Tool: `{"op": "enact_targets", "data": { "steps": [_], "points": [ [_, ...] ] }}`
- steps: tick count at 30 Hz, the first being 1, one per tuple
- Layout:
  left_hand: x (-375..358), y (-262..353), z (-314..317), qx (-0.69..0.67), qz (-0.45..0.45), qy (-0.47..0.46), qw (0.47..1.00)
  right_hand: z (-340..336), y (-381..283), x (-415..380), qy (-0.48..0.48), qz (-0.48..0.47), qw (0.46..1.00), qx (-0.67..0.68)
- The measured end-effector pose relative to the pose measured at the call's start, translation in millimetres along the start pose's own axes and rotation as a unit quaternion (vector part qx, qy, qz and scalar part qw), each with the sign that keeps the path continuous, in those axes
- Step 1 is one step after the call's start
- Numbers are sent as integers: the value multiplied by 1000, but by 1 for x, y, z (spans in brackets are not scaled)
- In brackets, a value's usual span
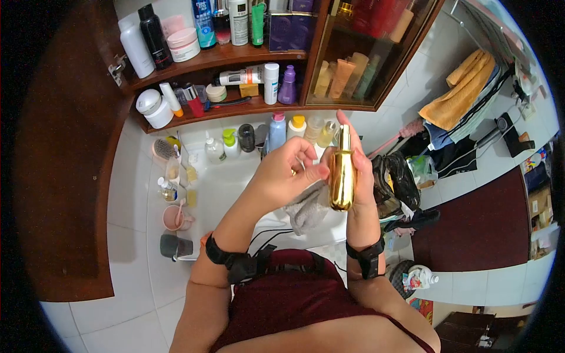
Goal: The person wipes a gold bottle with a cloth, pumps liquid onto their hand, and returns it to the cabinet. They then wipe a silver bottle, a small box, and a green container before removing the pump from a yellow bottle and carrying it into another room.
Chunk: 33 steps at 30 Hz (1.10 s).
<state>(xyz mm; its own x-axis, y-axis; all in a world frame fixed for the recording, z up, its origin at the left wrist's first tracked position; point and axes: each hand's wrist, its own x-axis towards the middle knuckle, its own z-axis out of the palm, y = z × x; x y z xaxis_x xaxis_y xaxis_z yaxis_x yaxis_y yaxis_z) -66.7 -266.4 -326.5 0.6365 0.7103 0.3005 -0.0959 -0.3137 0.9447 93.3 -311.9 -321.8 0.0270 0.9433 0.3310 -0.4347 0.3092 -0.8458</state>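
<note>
The right hand (365, 170) is wrapped around a gold bottle (341, 182) from behind and from its right side, palm against it and fingertips reaching up past the bottle's shoulder. The bottle is held in front of the person's torso, over the near side of the white sink (220, 191). Its long axis runs nearly straight away from the body, leaning very slightly to the right at the far end. The slim nozzle (345, 136) points away from the person, toward the wooden cabinet (238, 112), and the broad base faces back toward the chest.

The left hand (282, 177) is just beside the bottle, fingers curled and thumb stretched toward it; whether the fingers pinch anything cannot be told, though a small gold glint shows among them. Below the hands hangs a gray cloth (310, 215). Farther off, a blue bottle (276, 132) and a yellow-capped bottle (296, 127) stand along the sink's back edge, and a pink cup (173, 218) sits at its left side.
</note>
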Motion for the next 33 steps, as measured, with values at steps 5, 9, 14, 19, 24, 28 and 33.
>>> {"op": "enact_targets", "data": {
  "steps": [5,9,14,19,24,28,33],
  "points": [
    [-11,10,19,-55,-3,1,998,8,4,8,77,-48,995,-36],
    [-13,11,24,-45,32,37,998,6,8,12,79,-77,993,-37],
    [-11,20,26,177,109,141,968,2,14,12,61,-70,992,-89],
    [-5,23,25,260,175,175,933,3,10,9,67,-26,997,-20],
    [-6,21,30,231,172,162,944,1,7,10,56,-37,998,-5],
    [-7,19,34,241,177,162,941,-2,8,12,23,-15,999,35],
    [-3,14,33,205,193,161,946,-3,10,17,44,-52,998,-12]
  ]
}}
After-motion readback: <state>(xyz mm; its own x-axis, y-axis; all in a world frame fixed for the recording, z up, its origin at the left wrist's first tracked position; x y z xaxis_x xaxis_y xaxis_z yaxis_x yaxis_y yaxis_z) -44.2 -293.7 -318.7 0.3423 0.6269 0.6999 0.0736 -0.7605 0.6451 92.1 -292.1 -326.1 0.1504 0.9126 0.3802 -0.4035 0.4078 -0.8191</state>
